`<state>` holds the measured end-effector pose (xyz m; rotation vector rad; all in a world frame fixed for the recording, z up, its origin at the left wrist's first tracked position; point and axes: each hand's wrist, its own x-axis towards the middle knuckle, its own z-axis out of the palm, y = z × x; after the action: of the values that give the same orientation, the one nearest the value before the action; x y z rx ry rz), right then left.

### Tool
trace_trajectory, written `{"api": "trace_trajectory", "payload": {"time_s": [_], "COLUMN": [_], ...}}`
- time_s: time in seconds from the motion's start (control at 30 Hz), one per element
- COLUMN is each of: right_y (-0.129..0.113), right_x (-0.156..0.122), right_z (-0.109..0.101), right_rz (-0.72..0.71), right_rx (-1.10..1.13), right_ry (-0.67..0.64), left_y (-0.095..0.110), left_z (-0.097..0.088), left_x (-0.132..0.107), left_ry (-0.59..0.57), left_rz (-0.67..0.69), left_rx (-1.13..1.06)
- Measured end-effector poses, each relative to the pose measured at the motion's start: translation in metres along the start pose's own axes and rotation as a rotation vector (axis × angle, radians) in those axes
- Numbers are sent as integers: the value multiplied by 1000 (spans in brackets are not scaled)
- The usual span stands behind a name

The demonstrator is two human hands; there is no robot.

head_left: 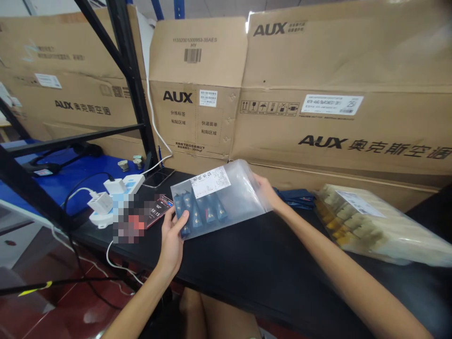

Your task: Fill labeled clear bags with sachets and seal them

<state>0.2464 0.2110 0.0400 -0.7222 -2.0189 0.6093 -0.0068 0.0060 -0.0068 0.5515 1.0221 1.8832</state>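
Observation:
A clear plastic bag (226,197) with a white printed label and several small dark blue items at its lower left end is held over the black table (268,263). My left hand (173,240) grips the bag's lower left corner, thumb on top. My right hand (266,190) pinches the bag's right edge, partly hidden behind the plastic. A dark blue item (296,197) lies on the table just right of my right hand.
A large clear bag of pale and yellow packets (370,223) lies at the right. A white power strip with chargers (113,195), a phone (158,178) and a timer (157,210) sit at the left. AUX cartons (318,94) wall the back. A black rack post (130,80) stands left.

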Motion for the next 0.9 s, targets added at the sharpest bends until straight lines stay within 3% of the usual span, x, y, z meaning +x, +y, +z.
{"api": "trace_trajectory", "payload": {"time_s": [0.17, 0.27, 0.43, 0.53, 0.63, 0.73, 0.9], "right_y": [-27, -44, -67, -79, -91, -100, -107], "right_x": [21, 19, 18, 19, 16, 10, 2], "right_z": [-45, -55, -45, -41, -35, -22, -1], "right_rz": [184, 209, 175, 158, 204, 158, -18], "right_rx": [617, 778, 861, 765, 417, 68, -208], "right_ry": [280, 225, 197, 143, -104, -312, -365], "left_y": [0, 0, -2, -2, -3, -5, -6], "left_z": [1, 2, 0, 0, 1, 1, -1], "left_x": [0, 1, 3, 2, 1, 1, 1], "left_ry": [90, 119, 109, 84, 48, 4, -66], "left_rz": [29, 42, 50, 62, 61, 61, 21], "left_rx": [-72, -97, -92, -60, -7, 50, 154]}}
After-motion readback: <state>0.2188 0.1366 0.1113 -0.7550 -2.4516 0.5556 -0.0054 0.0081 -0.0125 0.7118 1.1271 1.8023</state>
